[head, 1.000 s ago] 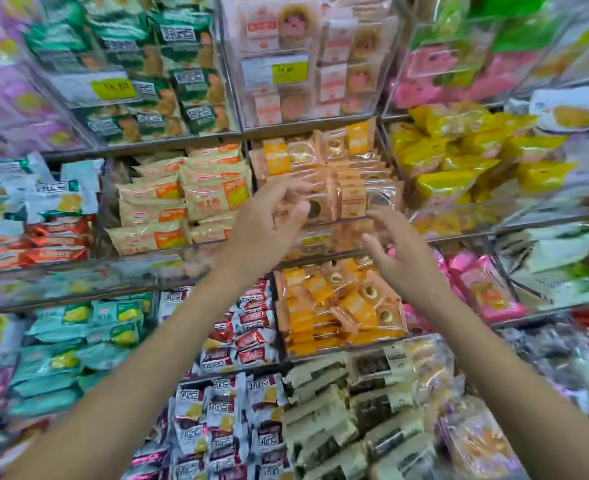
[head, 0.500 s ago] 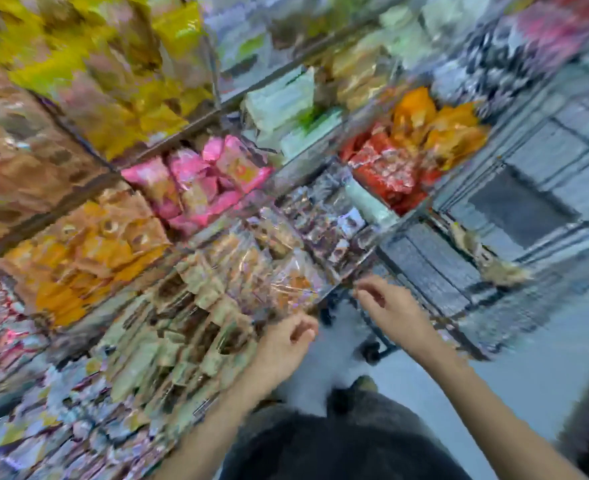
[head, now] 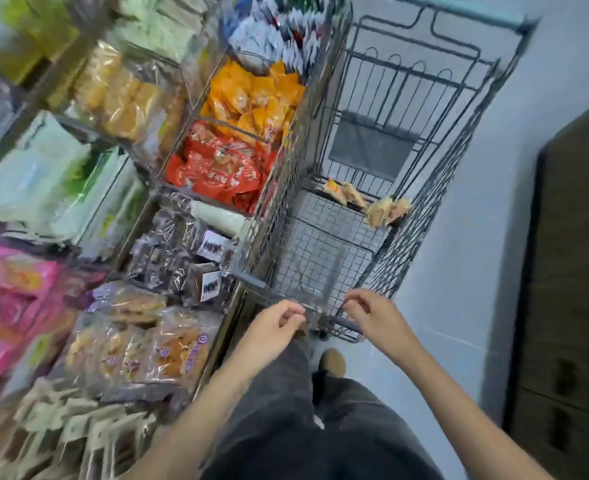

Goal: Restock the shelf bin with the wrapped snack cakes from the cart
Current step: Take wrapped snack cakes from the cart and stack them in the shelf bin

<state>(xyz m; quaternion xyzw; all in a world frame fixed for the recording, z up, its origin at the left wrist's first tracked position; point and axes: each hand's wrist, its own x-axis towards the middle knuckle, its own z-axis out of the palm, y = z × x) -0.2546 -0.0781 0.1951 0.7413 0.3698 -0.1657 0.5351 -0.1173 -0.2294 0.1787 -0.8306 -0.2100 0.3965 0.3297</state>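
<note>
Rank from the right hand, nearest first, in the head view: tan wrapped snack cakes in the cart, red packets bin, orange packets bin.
From the right hand:
1. Tan wrapped snack cakes, in the cart ahead.
2. Red packets, shelf bin to the left.
3. Orange packets, bin beyond the red.

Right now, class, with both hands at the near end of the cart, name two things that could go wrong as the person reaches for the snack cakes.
1. The few wrapped snack cakes lie at the far end of the cart; both hands are empty at the near rim, so the long reach may tip or roll it.
2. One cake sits against the cart's side wires and might catch or slip through.
</note>
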